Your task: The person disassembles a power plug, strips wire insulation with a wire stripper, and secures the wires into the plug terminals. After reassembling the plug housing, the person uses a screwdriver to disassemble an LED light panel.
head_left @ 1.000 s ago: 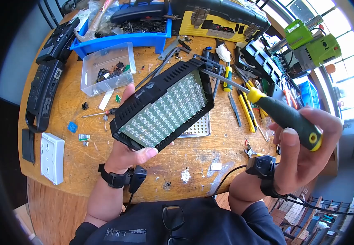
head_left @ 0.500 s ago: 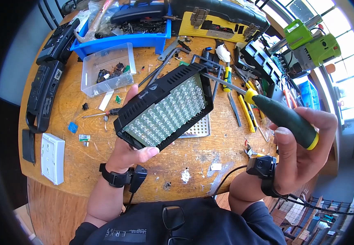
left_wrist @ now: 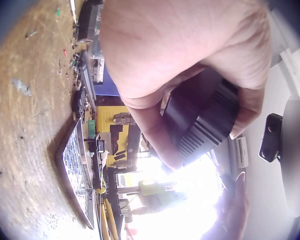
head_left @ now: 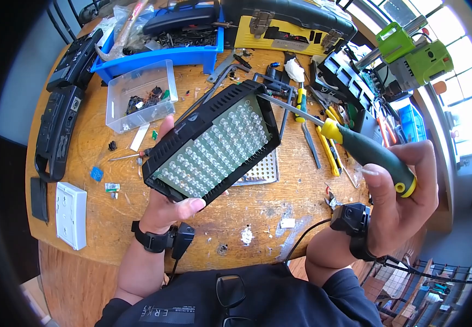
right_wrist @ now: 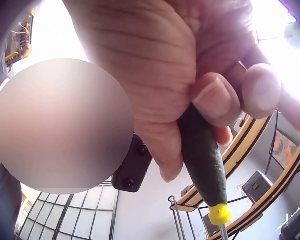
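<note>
My left hand (head_left: 166, 210) grips a black LED lamp housing (head_left: 214, 143) by its lower left end, thumb on the near edge. Rows of clear LEDs on a pale green board face up toward the head camera. In the left wrist view the fingers wrap round the finned back of the housing (left_wrist: 202, 120). With thumb and fingers my right hand (head_left: 402, 201) holds a screwdriver (head_left: 375, 152), its handle dark green and yellow. The shaft points left, and its tip meets the housing's upper right corner. The right wrist view shows the screwdriver handle (right_wrist: 205, 155) beneath the curled fingers.
Behind the lamp stand a clear plastic box (head_left: 140, 101) with scraps, a blue bin (head_left: 159, 64) and a yellow-black toolbox (head_left: 279, 35). A perforated metal plate (head_left: 260, 171) lies below the lamp. Several tools surround a yellow cutter (head_left: 328, 152) at right, near a green drill (head_left: 421, 62).
The lamp and screwdriver shift slightly left in the head view. The screwdriver handle has turned in the right hand's fingers, while the left hand keeps its hold on the lamp.
</note>
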`<state>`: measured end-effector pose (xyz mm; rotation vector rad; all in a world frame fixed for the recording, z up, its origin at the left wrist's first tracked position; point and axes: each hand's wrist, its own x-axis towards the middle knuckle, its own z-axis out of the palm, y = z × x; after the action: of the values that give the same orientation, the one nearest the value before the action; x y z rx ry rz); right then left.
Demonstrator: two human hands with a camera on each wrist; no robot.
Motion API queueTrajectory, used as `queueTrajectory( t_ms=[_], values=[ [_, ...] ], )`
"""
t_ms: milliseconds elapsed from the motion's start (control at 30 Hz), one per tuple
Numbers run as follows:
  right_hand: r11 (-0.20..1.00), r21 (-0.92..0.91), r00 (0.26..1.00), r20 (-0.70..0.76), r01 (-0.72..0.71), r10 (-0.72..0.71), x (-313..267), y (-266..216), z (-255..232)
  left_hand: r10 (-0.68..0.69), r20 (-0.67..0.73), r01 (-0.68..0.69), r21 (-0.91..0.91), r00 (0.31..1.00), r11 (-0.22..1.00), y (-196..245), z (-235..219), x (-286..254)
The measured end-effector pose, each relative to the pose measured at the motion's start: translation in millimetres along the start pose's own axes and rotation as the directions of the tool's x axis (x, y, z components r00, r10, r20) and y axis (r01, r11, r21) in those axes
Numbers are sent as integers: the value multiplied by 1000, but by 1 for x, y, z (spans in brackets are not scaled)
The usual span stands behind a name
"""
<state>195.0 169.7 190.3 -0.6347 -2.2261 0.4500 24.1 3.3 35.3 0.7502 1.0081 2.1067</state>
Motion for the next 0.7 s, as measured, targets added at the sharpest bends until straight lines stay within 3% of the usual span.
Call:
queueTrajectory(
  t_ms=[100, 167, 200, 300, 333, 500, 633, 700],
  values=[
    [997, -18, 994, 77, -73, 74, 0, 3, 4, -6, -14, 5, -30, 1000, 1000, 3, 4, 0],
    [951, 300, 986, -167, 73, -23, -1, 5, 23, -25, -31, 23, -66, 999, 998, 5, 7, 0],
    [951, 301, 986, -167, 74, -24, -3, 6, 21, -24, -31, 22, -66, 999, 998, 4, 5, 0],
    [904, 365, 971, -7, 224, -238, -3, 14, 10, 0, 1, 0, -25, 1000, 1000, 2, 0, 0],
    [904, 365, 971, -7, 224, -238, -4, 12, 10, -13, 5, 13, -54, 1000, 998, 3, 1, 0],
    [993, -29, 993, -31, 113, -113, -3, -6, 10, -44, 0, 44, -113, 999, 993, 7, 7, 2],
    [999, -41, 1000, 7, 9, -9, -1, -4, 8, -22, 39, 27, -135, 999, 990, 6, 3, 2],
    [995, 98, 999, 37, -9, 6, 1, 2, 12, -19, 45, 26, -170, 999, 985, 4, 2, 1]
  ],
)
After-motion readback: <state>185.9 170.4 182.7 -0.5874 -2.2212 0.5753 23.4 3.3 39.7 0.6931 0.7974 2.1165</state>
